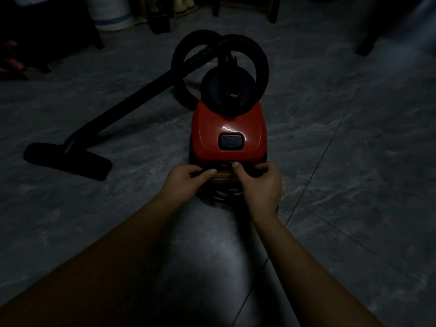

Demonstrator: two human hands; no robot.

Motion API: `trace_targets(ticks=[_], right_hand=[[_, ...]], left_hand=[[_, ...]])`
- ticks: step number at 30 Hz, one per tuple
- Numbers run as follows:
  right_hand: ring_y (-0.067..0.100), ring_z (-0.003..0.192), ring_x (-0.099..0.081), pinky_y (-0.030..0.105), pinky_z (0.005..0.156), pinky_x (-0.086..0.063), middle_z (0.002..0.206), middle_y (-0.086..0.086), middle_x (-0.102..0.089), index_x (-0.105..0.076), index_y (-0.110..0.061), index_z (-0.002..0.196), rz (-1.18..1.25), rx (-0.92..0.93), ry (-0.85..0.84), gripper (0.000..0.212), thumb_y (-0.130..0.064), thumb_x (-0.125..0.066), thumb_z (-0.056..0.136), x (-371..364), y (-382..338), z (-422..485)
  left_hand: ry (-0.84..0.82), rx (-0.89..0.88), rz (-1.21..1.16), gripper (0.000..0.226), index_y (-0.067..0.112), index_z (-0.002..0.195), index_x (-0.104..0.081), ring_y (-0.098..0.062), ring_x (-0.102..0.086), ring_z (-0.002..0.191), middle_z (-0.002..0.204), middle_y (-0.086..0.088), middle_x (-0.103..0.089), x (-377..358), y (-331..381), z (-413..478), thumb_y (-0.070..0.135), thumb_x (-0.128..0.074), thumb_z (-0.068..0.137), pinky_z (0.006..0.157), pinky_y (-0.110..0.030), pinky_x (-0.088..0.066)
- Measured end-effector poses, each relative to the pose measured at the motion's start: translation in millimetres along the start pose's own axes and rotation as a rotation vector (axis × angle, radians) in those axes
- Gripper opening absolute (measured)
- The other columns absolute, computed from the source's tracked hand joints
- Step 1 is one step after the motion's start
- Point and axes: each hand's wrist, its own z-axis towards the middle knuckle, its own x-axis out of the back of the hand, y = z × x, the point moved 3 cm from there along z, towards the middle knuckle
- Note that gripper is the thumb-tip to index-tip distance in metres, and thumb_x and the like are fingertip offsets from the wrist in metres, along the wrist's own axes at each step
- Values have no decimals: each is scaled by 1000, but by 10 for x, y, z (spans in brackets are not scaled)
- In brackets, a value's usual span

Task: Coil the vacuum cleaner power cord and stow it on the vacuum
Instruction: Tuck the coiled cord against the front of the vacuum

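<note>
A red vacuum cleaner (228, 133) stands on the dim grey tiled floor, its black switch on top facing me. Both hands are at its near, lower end. My left hand (186, 180) pinches a stretch of the black power cord (221, 197) between thumb and fingers. My right hand (259, 182) curls round the cord on the other side, thumb up against the vacuum's rear edge. Dark loops of cord hang below and between the hands, partly hidden by them and by shadow.
The black hose (219, 57) loops behind the vacuum, and its wand runs left to a floor nozzle (68, 160). A white bucket (111, 13) and dark furniture legs (368, 41) stand at the back. Open tiled floor lies to the right.
</note>
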Motion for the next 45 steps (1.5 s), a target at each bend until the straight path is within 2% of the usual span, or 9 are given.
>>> trace_targets(ticks=[5,9,13,16,20,26,33,42,45], right_hand=[[12,87,-61,47,89,-51,89,-11,-61,-52,-28,87,-9,53,32,56,-73,-70,59,-41,-4,-10],[14,90,-60,47,90,-51,90,-9,-60,-52,-27,87,-3,74,39,57,-74,-69,59,-59,-4,-18],[14,90,-60,47,90,-50,90,-9,-61,-53,-26,87,-22,83,32,56,-72,-71,59,-46,-14,-1],[14,90,-61,47,88,-51,89,-9,-61,-52,-27,86,-15,81,22,56,-73,-70,58,-51,1,7],[14,90,-61,47,89,-51,88,-10,-61,-51,-29,86,-2,75,11,56,-71,-72,56,-60,20,8],[11,87,-63,44,87,-53,88,-12,-63,-50,-32,84,30,48,-44,54,-72,-73,55,-73,44,79],[-1,80,-59,14,65,-40,88,-8,-65,-61,-20,89,179,62,-99,33,-45,-79,75,18,108,68],[7,76,-63,23,64,-48,85,-6,-67,-60,-24,81,199,16,-62,36,-51,-79,69,-48,108,97],[8,79,-64,26,68,-51,87,-6,-67,-59,-26,81,185,31,-53,37,-56,-77,68,-90,135,114]], left_hand=[[37,-10,40,29,22,90,-78,-4,-73,79,84,7,-78,-25,-21,-49,48,-70,84,80,-33,-60],[73,74,14,56,18,78,-77,-14,-74,75,76,1,-77,-43,27,-67,73,-68,68,81,-45,-60],[111,148,-70,58,11,72,-76,-22,-75,75,73,-5,-76,-67,20,-44,68,-75,62,82,-49,-59],[113,196,-106,51,11,72,-75,-21,-75,75,73,-4,-76,-71,-8,-25,61,-80,62,83,-46,-60],[126,230,-109,35,15,67,-72,-9,-70,62,63,4,-73,-75,-18,14,48,-85,68,67,-29,-54],[151,234,-95,39,15,72,-74,-16,-75,75,73,1,-77,-109,-15,-34,53,-82,68,79,-38,-61],[232,107,67,46,25,77,-74,-5,-71,71,73,10,-74,-131,-8,-131,70,-68,72,75,-40,-60],[489,7,249,37,26,90,-71,-3,-66,76,80,13,-71,-157,146,-221,60,-73,75,65,-22,-51],[501,-45,382,43,28,91,-71,-7,-66,80,83,13,-70,-119,134,-164,67,-66,75,74,-34,-55]])
